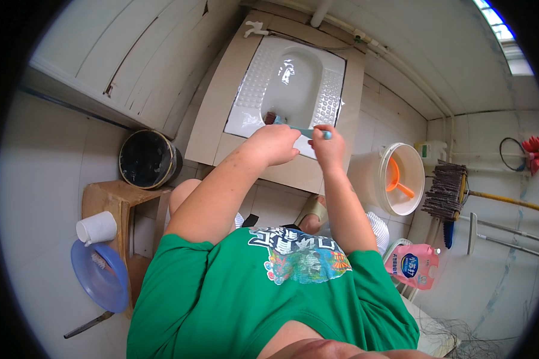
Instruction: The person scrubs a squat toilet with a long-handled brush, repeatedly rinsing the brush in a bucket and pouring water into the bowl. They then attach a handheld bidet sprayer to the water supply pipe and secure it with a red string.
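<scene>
A scrub brush with a light blue handle (306,132) and reddish-brown bristles lies across the near end of a white ceramic squat toilet (258,67). Its bristles rest at the near left rim of the bowl. My right hand (329,149) grips the handle close to its rounded end. Lower on the handle, towards the bristles, my left hand (275,144) is closed around it, and its back hides part of the brush. Wet, shiny patches show in the bowl and on the ridged footrests.
A white bucket (368,177) with an orange dipper (393,175) stands at right, beside a broom (444,190) and a pink pouch (415,265). To the left are a black bin (146,159), a wooden stool (105,193), a paper roll (96,227) and a blue basin (94,278).
</scene>
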### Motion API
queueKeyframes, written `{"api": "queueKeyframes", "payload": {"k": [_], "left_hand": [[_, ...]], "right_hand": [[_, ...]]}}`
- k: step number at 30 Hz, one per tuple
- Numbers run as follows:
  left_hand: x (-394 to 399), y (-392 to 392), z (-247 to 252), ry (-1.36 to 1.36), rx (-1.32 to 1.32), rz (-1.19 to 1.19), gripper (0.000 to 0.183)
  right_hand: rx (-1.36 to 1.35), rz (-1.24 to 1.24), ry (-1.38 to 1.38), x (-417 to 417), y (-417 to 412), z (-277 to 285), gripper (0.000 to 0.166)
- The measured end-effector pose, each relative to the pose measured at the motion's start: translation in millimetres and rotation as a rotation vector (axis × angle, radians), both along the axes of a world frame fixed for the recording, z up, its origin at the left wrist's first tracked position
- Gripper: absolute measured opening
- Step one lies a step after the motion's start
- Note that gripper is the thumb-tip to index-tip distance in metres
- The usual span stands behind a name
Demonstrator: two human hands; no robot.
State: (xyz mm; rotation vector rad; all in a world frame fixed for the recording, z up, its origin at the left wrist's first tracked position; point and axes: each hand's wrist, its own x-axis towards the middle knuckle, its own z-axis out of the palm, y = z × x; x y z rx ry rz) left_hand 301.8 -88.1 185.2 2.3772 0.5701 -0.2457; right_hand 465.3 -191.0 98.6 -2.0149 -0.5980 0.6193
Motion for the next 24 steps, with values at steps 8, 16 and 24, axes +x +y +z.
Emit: {"api": "queueKeyframes", "payload": {"k": [8, 16, 24], "left_hand": [[-0.7, -1.4, -8.8, -0.004, -0.005, 0.001, 0.038], [8.0, -5.8, -15.0, -0.041, 0.008, -0.025, 0.036], [5.5, -6.6, -12.6, -0.024, 0.017, -0.036, 0.035]], "right_hand": [[0.203, -0.173, 0.286, 3.1, 1.3, 26.6, 0.019], [-0.025, -0.088, 0.087, 2.1, 18.3, -11.3, 0.020], [-0.108, 0.113, -0.309, -12.2, 22.1, 4.6, 0.023]]}}
